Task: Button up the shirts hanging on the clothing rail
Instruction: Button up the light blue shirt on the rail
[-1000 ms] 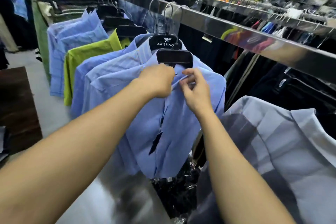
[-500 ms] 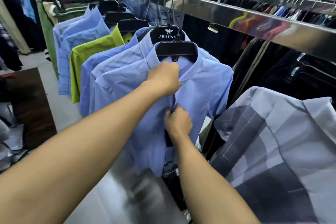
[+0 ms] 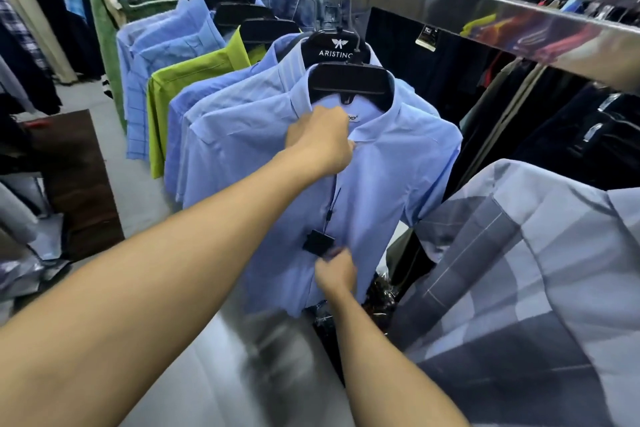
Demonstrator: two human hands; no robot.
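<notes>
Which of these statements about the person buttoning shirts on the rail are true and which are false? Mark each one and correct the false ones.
1. The left hand grips the light-blue shirt at its collar. True.
2. The right hand is higher up than the left hand. False: it is lower, at the shirt's front opening, just below the black tag.
3. The hanger behind the front one reads ARISTINO. True.
4. The lime-green shirt hangs nearest the camera. False: the grey checked shirt is nearest, and the green one hangs further back along the metal rail.
</notes>
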